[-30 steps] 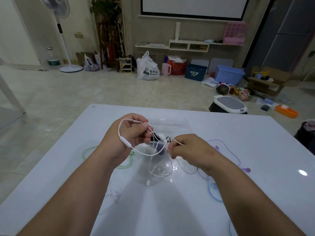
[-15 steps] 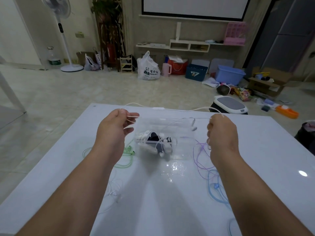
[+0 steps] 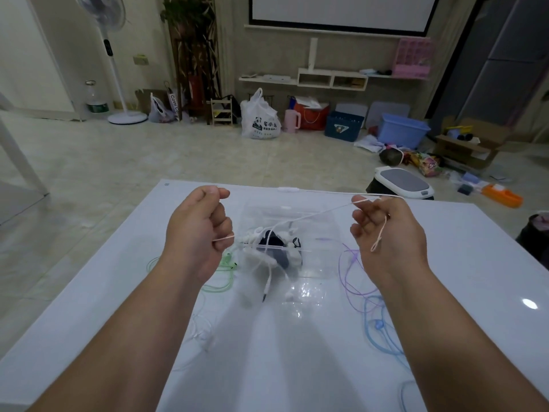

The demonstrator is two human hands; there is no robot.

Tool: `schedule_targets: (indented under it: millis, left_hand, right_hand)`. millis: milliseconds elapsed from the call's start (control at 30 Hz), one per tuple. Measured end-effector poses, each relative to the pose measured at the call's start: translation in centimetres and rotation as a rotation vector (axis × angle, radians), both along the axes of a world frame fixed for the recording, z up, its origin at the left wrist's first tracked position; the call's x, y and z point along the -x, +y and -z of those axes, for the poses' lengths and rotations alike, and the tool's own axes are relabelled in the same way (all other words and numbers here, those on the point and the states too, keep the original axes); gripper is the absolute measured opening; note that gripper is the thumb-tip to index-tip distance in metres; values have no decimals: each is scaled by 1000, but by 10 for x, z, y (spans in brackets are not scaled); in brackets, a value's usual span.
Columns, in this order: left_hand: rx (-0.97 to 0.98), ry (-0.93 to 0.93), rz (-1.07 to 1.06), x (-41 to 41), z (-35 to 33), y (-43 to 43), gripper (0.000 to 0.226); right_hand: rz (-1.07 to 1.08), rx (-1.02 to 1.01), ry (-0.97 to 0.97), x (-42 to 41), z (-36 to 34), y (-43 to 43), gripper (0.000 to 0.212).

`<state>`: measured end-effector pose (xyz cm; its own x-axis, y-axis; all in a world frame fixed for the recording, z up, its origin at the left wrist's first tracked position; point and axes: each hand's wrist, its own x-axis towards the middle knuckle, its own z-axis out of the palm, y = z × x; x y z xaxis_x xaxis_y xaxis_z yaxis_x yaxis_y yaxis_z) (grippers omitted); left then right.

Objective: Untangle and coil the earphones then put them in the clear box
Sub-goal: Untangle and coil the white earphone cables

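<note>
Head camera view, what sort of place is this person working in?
Likely a living room at home, doubling as a workspace: a white pedestal fan, a black-framed white projection screen, and a blue plastic storage bin on the tiled floor.

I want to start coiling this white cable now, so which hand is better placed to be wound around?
Right, probably. The white cable already hooks over the fingers of the right hand, a strand hanging down its back; the left hand pinches it in a fist, suited to feeding.
</note>
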<state>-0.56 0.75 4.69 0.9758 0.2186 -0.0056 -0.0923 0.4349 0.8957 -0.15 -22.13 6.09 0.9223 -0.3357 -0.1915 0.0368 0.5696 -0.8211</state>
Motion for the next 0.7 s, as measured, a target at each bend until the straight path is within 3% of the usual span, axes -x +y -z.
schedule_targets:
  millis: [133,200,267,367,500,600,700]
  left_hand:
    - [-221,92,26,-2,4,1,23]
    - [-390,115,-9,-4,6,1,24]
    - [-496,130,-54,-7,9,2,23]
    - [-501,149,-118,-9,10,9,23]
    - [-444,133,-153,-11,10,16,22]
    - [-388,92,-134,-9,9,13,21]
    - [-289,65,-97,-7,6,8,21]
  right_hand:
    - [-22,-104,26,-1,2,1,13]
    - [-15,34,94,-1,2,1,19]
    - [14,329,111,-2,4,-2,20]
    - [16,879,39,1,3,-8,15]
    - [-136,1256,40,3,3,-16,13]
    - [-202,1329,95,4,10,-13,13]
    - [-67,1291,102,2,10,-11,13]
